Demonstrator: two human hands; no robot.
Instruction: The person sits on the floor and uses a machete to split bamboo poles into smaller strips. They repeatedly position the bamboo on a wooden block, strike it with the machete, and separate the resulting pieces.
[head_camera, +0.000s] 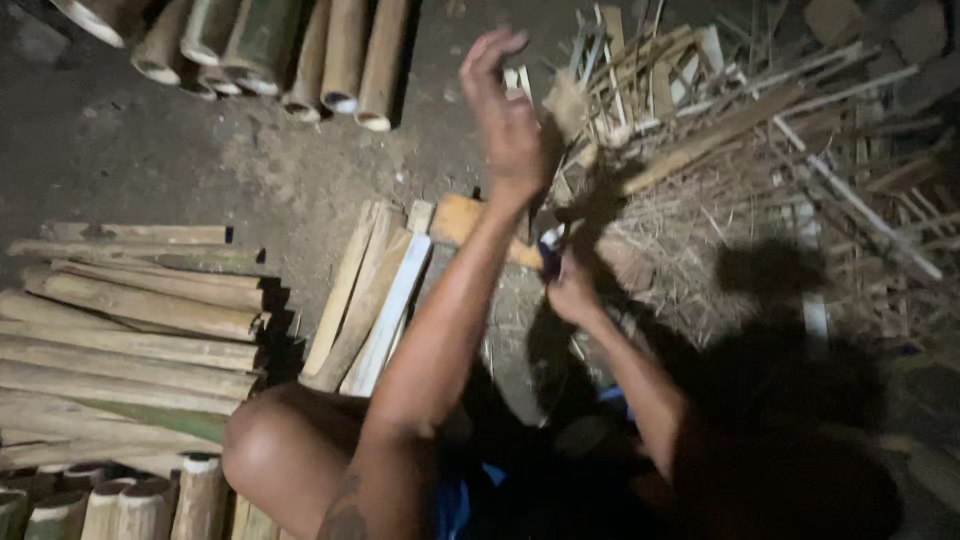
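Left hand (505, 120): raised, fingers loosely open, holding nothing.
Right hand (572, 290): fingers closed on something dark, blurred, unidentifiable.
Pale wooden block (470, 225): on dirt floor, between forearms, partly hidden.
Split bamboo slats (375, 295): beside block.

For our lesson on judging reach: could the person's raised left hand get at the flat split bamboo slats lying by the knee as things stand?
Probably yes. The left hand is raised and looks empty, and the slats lie uncovered on the ground below the forearm, with nothing between.
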